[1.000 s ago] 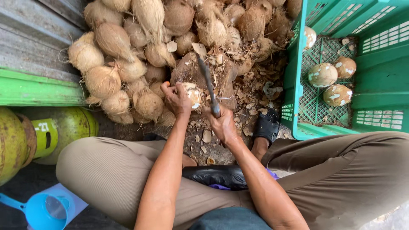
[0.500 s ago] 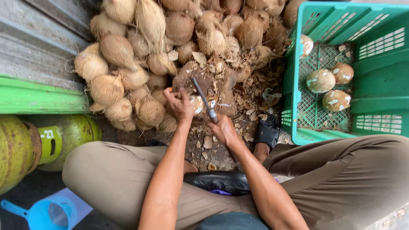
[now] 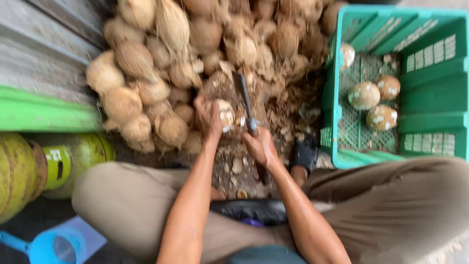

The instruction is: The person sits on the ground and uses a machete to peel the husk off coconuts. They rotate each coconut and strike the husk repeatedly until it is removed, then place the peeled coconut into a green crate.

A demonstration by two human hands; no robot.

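My left hand (image 3: pixel 209 117) grips a partly peeled coconut (image 3: pixel 225 115) on a worn chopping block (image 3: pixel 221 88) between my knees. My right hand (image 3: pixel 261 146) is closed on the handle of a cleaver (image 3: pixel 243 90), its dark blade raised over the block just right of the coconut. A pile of husked brown coconuts (image 3: pixel 161 83) lies beyond the block. The picture is motion-blurred.
A green plastic crate (image 3: pixel 430 98) at the right holds three peeled coconuts (image 3: pixel 364 95). Two green gas cylinders (image 3: pixel 29 171) stand at the left below a green ledge (image 3: pixel 44 115). A blue funnel (image 3: pixel 49 247) lies at the bottom left. Husk chips litter the ground.
The cleaver came down toward the coconut half a second ago and its blade now stands higher over the block. My left hand has kept hold of the coconut.
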